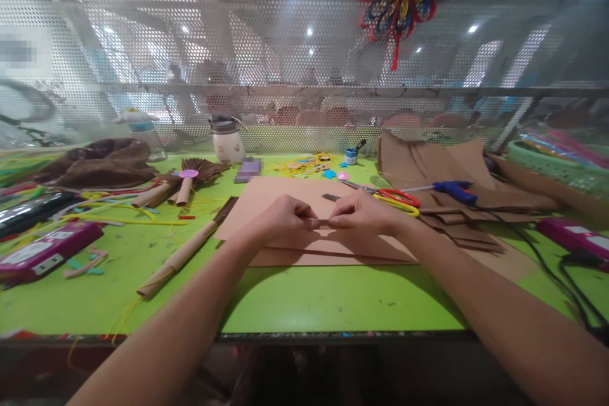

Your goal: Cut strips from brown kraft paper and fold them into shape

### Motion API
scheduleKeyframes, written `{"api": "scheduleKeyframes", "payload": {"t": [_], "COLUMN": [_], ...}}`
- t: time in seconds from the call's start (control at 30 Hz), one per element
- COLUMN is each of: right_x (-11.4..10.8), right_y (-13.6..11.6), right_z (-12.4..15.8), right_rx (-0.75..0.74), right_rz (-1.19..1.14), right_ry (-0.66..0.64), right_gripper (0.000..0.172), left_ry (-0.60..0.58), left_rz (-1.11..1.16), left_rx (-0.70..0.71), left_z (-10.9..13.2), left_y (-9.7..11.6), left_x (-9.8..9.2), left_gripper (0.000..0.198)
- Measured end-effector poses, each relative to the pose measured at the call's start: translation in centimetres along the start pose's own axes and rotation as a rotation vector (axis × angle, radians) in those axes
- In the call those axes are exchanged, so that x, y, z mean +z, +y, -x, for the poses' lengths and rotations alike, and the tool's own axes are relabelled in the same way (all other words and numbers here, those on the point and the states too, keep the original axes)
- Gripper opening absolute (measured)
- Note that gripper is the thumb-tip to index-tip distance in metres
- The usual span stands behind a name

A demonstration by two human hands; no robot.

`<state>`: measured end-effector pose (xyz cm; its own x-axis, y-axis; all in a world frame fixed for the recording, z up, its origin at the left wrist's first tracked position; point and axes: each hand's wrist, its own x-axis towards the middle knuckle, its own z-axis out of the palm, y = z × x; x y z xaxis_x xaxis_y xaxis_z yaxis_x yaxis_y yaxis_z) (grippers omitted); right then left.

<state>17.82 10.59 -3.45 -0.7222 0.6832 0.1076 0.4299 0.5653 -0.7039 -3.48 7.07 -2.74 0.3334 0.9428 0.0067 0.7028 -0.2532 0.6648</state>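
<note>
Both hands meet over sheets of brown kraft paper (pixel 252 209) at the middle of the table. My left hand (pixel 285 212) pinches one end of a small brown paper strip (pixel 323 224), and my right hand (pixel 359 212) pinches its other end. The fingertips nearly touch and hide most of the strip. Just beyond my right hand lie scissors with red and yellow handles (pixel 399 200). A blue glue gun (pixel 454 191) rests on brown paper to the right. A rolled paper tube with a fringed end (pixel 178 260) lies left of the sheets.
Paper brushes (pixel 183 187), a brown bag (pixel 98 162) and a purple power strip (pixel 50 250) lie to the left. A white bottle (pixel 227 143) and small blue jar (pixel 351 157) stand behind. Folded kraft paper (pixel 438 165) and a green basket (pixel 561 165) are at right, with a black cable (pixel 533 254).
</note>
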Motion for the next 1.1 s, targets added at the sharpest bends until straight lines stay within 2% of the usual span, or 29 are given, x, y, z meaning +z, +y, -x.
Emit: {"api": "scheduleKeyframes", "payload": {"t": [0.3, 0.43, 0.6, 0.7, 0.83, 0.93, 1.0, 1.1], "right_x": [-0.9, -1.4, -1.8, -2.0, -2.3, -2.0, -1.6, -0.9], "right_y": [0.6, 0.6, -0.2, -0.3, 0.0, -0.4, -1.1, -2.3], "right_z": [0.4, 0.5, 0.8, 1.0, 1.2, 1.3, 1.4, 1.6], "right_rx": [0.059, 0.086, 0.103, 0.092, -0.032, -0.182, -0.243, -0.310], "right_rz": [-0.160, -0.287, -0.302, -0.349, -0.547, -0.559, -0.534, -0.515], "right_ry": [-0.133, -0.081, -0.066, -0.048, 0.057, -0.021, -0.078, -0.012], "right_gripper": [0.023, 0.025, 0.021, 0.025, 0.036, 0.042, 0.038, 0.021], "left_ry": [-0.027, -0.025, -0.046, -0.063, -0.160, -0.262, -0.302, -0.372], "left_rz": [0.004, 0.139, 0.255, 0.332, 0.579, 0.756, 0.833, 0.887], "left_rx": [-0.009, 0.000, 0.000, -0.015, 0.014, 0.033, 0.019, 0.014], "left_z": [0.2, 0.3, 0.5, 0.5, 0.7, 1.0, 1.1, 1.3], "left_y": [-0.3, -0.5, -0.4, -0.7, -0.8, -0.3, 0.1, 0.6], "left_x": [-0.5, -0.7, -0.9, -1.1, -1.4, -1.1, -0.8, -0.2], "left_gripper": [0.019, 0.020, 0.019, 0.021, 0.024, 0.024, 0.025, 0.025]}}
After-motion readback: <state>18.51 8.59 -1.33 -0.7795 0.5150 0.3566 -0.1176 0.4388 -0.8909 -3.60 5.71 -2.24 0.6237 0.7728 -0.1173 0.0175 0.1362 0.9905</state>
